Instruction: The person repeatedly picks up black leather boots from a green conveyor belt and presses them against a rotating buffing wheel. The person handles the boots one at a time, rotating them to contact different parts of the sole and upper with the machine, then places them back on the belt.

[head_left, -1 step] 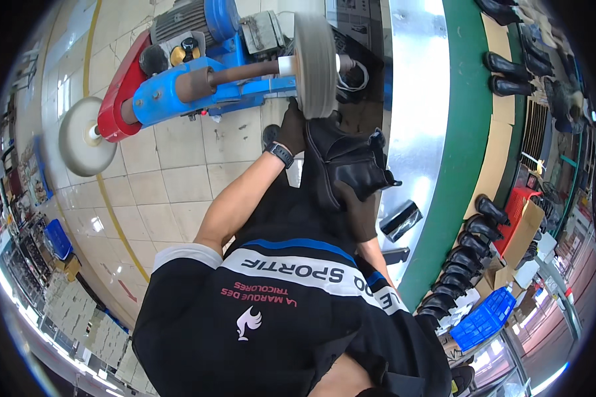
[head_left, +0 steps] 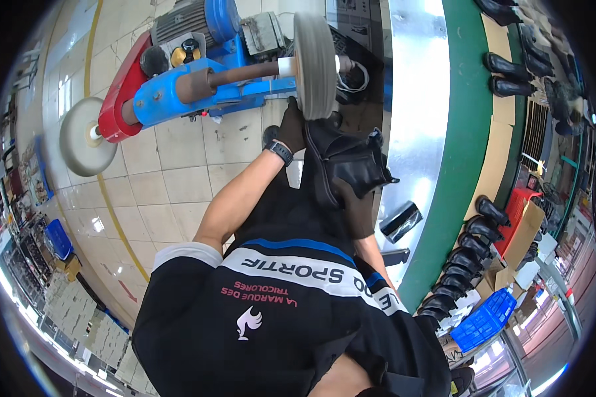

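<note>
Both my hands wear dark gloves and hold a black leather ankle boot under the grey buffing wheel, whose face looks blurred. The boot's front end meets or nearly meets the wheel's lower edge; the exact contact is hard to see. My left hand, with a watch on its wrist, is closed on the front end beside the wheel, its fingertips partly hidden. At the near end my right hand grips the boot around its heel area, thumb against the upper.
The wheel's shaft runs left to a blue and red machine with a second, pale wheel. To the right are a shiny metal strip, a green surface, several black boots and a blue crate. A dark cylinder lies near my right arm.
The boot and my right hand have shifted very slightly left and up. My left hand stays in place beside the wheel.
</note>
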`<state>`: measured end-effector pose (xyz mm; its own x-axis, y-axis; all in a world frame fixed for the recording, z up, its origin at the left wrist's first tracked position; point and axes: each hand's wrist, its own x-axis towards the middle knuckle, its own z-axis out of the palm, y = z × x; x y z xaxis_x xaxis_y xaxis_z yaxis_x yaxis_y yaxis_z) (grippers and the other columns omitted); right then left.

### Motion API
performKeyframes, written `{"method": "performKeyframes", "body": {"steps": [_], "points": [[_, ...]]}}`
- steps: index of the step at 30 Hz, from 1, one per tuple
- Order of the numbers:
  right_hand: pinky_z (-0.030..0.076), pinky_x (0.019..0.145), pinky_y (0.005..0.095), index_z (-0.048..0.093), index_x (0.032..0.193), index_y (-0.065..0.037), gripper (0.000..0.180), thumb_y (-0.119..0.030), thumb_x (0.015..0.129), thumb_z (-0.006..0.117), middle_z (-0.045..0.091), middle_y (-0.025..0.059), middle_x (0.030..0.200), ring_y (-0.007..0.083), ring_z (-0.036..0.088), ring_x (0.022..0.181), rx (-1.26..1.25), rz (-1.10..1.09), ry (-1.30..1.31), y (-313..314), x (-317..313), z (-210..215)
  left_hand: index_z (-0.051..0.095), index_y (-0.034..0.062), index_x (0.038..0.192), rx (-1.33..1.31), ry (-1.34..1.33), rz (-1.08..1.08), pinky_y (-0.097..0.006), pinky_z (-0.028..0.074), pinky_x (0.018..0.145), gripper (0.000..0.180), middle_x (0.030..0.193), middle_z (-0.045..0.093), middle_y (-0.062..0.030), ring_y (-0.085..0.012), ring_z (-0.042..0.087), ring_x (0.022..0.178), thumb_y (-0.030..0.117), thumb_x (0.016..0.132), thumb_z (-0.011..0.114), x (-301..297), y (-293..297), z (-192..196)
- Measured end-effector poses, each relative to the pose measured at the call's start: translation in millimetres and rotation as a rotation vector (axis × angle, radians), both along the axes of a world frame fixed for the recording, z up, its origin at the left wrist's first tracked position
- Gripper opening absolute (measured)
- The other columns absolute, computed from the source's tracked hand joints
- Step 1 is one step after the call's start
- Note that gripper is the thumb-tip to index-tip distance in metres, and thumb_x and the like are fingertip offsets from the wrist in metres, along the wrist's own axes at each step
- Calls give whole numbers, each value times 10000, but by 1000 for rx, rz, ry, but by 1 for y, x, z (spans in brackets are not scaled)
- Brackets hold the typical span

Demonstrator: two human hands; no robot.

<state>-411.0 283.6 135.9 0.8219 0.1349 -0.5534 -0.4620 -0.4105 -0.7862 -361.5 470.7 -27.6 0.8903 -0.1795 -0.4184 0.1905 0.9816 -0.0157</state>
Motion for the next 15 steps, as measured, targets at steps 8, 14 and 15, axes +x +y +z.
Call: {"method": "performKeyframes", "body": {"steps": [8,14,15], "points": [[523,862,316,581,1199,-43,386,-198,857,670,637,78,1118,190,613,1024,496,-185,206,35,0,-143,482,80,1225,319,-53,-163,-355,483,956,295,1107,613,-83,-204,594,1066,251,1025,349,40,35,-68],[493,909,349,562,1227,-43,409,-133,842,667,629,110,1143,220,599,1067,313,111,-69,19,-24,-182,501,66,1260,421,-61,-127,-351,483,946,469,1174,617,-95,-196,598,1080,438,1000,383,36,37,-73],[473,909,372,563,1236,-39,517,-147,768,756,631,127,1154,253,612,1043,499,-142,184,3,-31,-200,498,63,1278,332,79,-145,-352,480,952,523,1194,615,-100,-202,595,1093,483,994,369,32,27,-52]]}}
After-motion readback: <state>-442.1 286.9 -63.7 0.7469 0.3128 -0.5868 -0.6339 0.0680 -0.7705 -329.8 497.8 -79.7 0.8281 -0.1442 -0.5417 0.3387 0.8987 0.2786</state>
